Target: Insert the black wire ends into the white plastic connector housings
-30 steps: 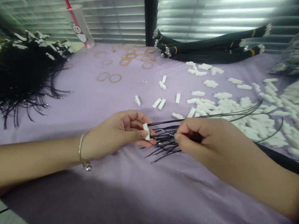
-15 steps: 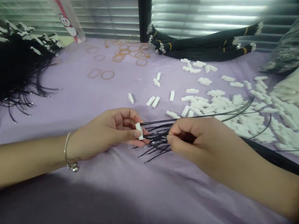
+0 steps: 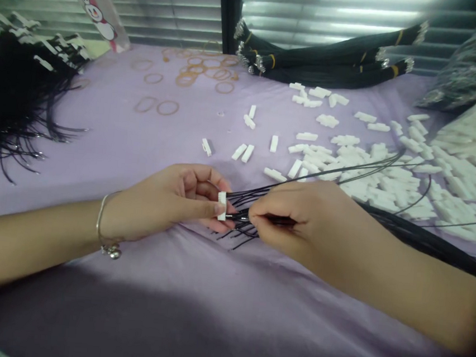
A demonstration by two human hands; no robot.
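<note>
Fingers of the left hand [image 3: 166, 202] pinch a small white rectangular plastic connector [image 3: 222, 204]; the right hand [image 3: 305, 221], curled knuckles-up, grips thin black wires [image 3: 240, 216] beside it.

"What sits around the connector [image 3: 222, 206] in the left hand [image 3: 177, 198]?"

"Right hand [image 3: 297, 212] at three o'clock, wires [image 3: 240, 215] between them. Loose connectors [image 3: 382, 189] on the cloth [image 3: 149, 142], between two and three."

"And farther back?"

"Wire bundles [image 3: 316, 68] at one, before the blinds [image 3: 174, 4]; a bag [image 3: 467, 71] at two; rubber bands [image 3: 180, 76] between eleven and twelve; the cup [image 3: 97, 13] near eleven; a wire heap [image 3: 14, 92] at ten."
</note>
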